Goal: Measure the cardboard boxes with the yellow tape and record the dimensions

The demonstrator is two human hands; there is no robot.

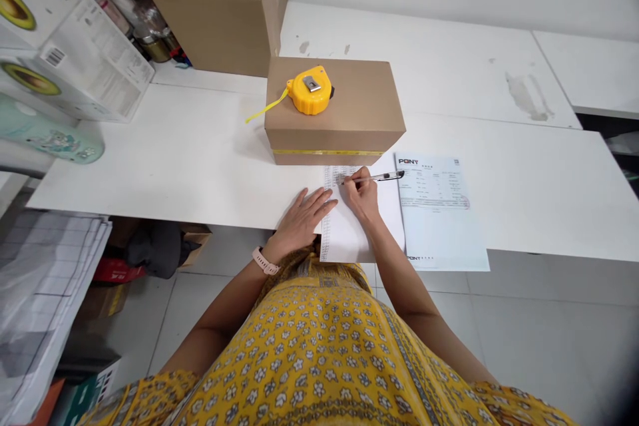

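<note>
Near carton [359,103] and tape measure [310,93], right hand [363,197] grips pen [388,177], left hand [300,218] lies flat.

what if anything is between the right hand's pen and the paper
Nothing visible: the right hand holds the pen with its tip at the paper. The left hand lies at the paper's left edge; the cardboard box stands just beyond.

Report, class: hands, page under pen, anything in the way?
Right hand holds pen, tip at page. Left hand flat, overlapping page's left edge. Box at page's far edge, clear of pen.
</note>
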